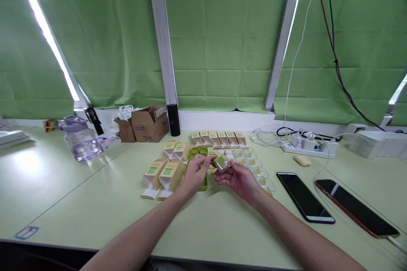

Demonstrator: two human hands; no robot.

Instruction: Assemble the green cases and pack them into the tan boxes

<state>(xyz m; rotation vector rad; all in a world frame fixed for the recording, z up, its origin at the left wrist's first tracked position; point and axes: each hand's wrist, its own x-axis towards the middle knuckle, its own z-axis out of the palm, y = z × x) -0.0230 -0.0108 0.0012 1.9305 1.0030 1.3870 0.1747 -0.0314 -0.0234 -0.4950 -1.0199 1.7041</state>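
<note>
Hands meet in the middle of the table (95, 194), just above it. The left hand (196, 174) and the right hand (239, 180) both pinch one small clear case (221, 162) with something green inside. The left fingertips (208, 160) hold its left side, and the right fingers curl under it and up its right side. The case is off the table, held between the two hands.

It looks tiny and light, so it should need only a soft grip. Its clear shell looks hard and smooth, so it may slip, and a hard squeeze might crack it. The flat sides look like the best place to hold it, as both hands do now.

Under the left hand lie green trays (199, 151). To the left stand tan boxes (162, 176) with green labels, and more small tan boxes (219, 139) sit in a row behind. Beside the right hand runs a line of clear cups (258, 172). Farther right lie two phones (304, 197) and a power strip (308, 145) with white cables. Far left are a purple water jug (79, 139) and a brown cardboard box (150, 124).
</note>
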